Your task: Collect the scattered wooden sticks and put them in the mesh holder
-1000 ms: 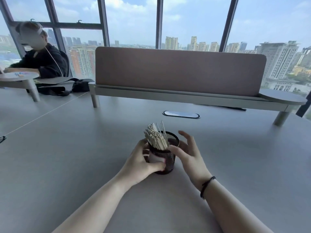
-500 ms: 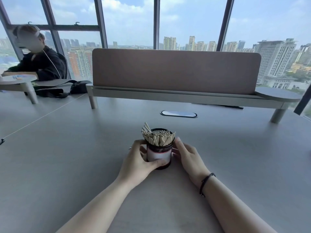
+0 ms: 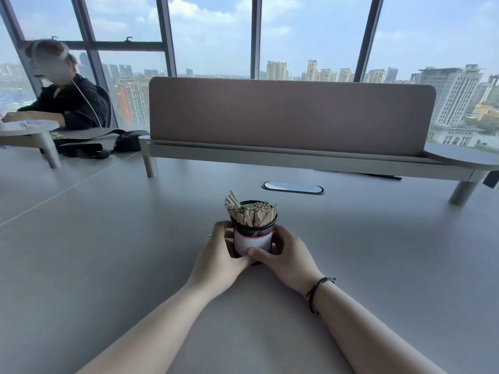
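The left hand (image 3: 220, 252) and right hand (image 3: 286, 255) wrap the round black mesh holder (image 3: 253, 233) from both sides; the pale wooden sticks (image 3: 251, 213) stand up inside

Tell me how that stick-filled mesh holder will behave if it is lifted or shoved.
The mesh holder looks stiff, so both hands can squeeze it. The wooden sticks rise above its rim, so a shove may tip it. They stand loose, so tilting could spill some.
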`<state>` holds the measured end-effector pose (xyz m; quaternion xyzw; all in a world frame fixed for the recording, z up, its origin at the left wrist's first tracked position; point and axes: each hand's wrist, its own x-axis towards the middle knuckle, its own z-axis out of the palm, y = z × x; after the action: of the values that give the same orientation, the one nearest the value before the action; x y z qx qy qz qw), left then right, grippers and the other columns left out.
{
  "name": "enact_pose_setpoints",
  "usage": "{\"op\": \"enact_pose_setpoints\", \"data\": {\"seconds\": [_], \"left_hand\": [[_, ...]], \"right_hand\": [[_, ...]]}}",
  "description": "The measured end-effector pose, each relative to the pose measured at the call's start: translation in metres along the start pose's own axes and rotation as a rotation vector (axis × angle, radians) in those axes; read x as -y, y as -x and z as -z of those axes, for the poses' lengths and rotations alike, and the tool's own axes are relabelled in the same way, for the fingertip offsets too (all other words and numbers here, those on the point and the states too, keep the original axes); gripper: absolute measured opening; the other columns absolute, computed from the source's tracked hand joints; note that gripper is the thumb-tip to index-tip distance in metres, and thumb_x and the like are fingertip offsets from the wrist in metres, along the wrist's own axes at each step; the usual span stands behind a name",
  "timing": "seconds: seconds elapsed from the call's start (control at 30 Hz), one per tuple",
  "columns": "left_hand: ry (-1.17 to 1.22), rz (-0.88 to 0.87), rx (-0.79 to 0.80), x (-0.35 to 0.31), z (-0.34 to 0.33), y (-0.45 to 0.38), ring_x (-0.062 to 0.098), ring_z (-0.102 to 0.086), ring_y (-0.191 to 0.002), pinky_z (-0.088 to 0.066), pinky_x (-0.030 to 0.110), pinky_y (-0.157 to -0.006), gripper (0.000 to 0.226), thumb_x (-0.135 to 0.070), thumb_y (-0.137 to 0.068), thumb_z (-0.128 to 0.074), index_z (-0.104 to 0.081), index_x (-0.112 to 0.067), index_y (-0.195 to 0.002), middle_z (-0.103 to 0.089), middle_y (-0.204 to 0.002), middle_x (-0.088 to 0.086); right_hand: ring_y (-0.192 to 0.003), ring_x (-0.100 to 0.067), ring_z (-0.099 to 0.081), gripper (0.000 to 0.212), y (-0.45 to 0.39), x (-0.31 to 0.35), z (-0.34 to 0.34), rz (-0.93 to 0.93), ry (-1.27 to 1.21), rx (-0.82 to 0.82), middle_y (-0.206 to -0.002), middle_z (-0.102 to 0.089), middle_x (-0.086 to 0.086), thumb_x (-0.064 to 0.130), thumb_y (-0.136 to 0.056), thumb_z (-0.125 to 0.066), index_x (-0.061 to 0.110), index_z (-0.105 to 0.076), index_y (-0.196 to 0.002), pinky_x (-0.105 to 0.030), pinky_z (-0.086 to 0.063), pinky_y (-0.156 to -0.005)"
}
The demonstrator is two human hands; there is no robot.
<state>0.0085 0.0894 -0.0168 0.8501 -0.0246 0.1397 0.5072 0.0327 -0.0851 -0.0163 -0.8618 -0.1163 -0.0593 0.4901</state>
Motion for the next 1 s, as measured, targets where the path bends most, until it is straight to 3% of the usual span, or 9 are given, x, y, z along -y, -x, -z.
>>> {"op": "enact_pose_setpoints", "data": {"seconds": [0.07,0.2,0.3,0.43,0.57,0.7,1.0], "left_hand": [[0.002,0.007,-0.001,0.005,-0.001,-0.018,0.005,-0.071,-0.092,-0.059,0.041,-0.082,0.073,-0.054,-0.057,-0.082,-0.049,-0.032,-0.118,-0.07,-0.103,-0.013],[-0.018,0.021,-0.044,0.016,-0.005,-0.06,0.011,-0.072,-0.095,-0.058,0.04,-0.083,0.068,-0.048,-0.062,-0.08,-0.052,-0.031,-0.122,-0.072,-0.104,-0.012],[-0.054,0.024,-0.089,0.023,-0.009,-0.091,0.014,-0.071,-0.096,-0.054,0.03,-0.078,0.063,-0.034,-0.071,-0.083,-0.056,-0.028,-0.127,-0.073,-0.105,-0.01],[-0.08,0.014,-0.106,0.032,-0.017,-0.135,0.014,-0.071,-0.097,-0.049,0.024,-0.077,0.058,-0.031,-0.076,-0.08,-0.059,-0.029,-0.13,-0.075,-0.109,-0.007],[-0.084,0.003,-0.106,0.041,-0.026,-0.178,0.013,-0.072,-0.092,-0.054,0.029,-0.08,0.057,-0.03,-0.073,-0.079,-0.062,-0.027,-0.127,-0.077,-0.107,-0.004],[-0.084,-0.009,-0.098,0.049,-0.032,-0.202,0.014,-0.071,-0.092,-0.056,0.032,-0.082,0.051,-0.03,-0.072,-0.076,-0.064,-0.029,-0.122,-0.076,-0.106,-0.007],[-0.15,-0.053,-0.098,0.055,-0.036,-0.218,0.024,-0.069,-0.099,-0.055,0.039,-0.084,0.043,-0.03,-0.076,-0.068,-0.061,-0.028,-0.118,-0.075,-0.109,-0.004]], "right_hand": [[-0.093,0.009,-0.063,0.055,-0.018,0.002,-0.006,-0.009,0.002,-0.005,-0.11,-0.07,0.018,0.045,-0.072,-0.081,0.031,-0.059,-0.12,-0.01,-0.046,-0.073],[-0.109,-0.009,-0.064,0.065,-0.063,0.0,-0.022,-0.042,0.005,-0.042,-0.121,-0.067,0.012,0.05,-0.07,-0.08,0.029,-0.054,-0.126,-0.033,-0.052,-0.091],[-0.111,-0.011,-0.063,0.069,-0.099,-0.003,-0.03,-0.049,0.004,-0.071,-0.122,-0.066,0.01,0.049,-0.07,-0.081,0.027,-0.052,-0.129,-0.03,-0.05,-0.09],[-0.11,-0.013,-0.062,0.071,-0.144,-0.01,-0.036,-0.067,-0.014,-0.098,-0.113,-0.061,0.011,0.048,-0.07,-0.081,0.024,-0.049,-0.128,-0.029,-0.049,-0.087],[-0.113,-0.016,-0.061,0.074,-0.184,-0.021,-0.038,-0.07,0.007,-0.115,-0.123,-0.064,0.005,0.052,-0.07,-0.079,0.022,-0.048,-0.13,-0.036,-0.05,-0.094],[-0.109,-0.016,-0.063,0.073,-0.212,-0.032,-0.042,-0.063,0.007,-0.137,-0.12,-0.066,0.004,0.052,-0.067,-0.08,0.022,-0.051,-0.127,-0.038,-0.051,-0.092],[-0.109,-0.016,-0.062,0.073,-0.225,-0.029,-0.042,-0.062,0.058,-0.116,-0.121,-0.066,0.002,0.052,-0.072,-0.078,0.018,-0.051,-0.131,-0.031,-0.049,-0.087]]}}
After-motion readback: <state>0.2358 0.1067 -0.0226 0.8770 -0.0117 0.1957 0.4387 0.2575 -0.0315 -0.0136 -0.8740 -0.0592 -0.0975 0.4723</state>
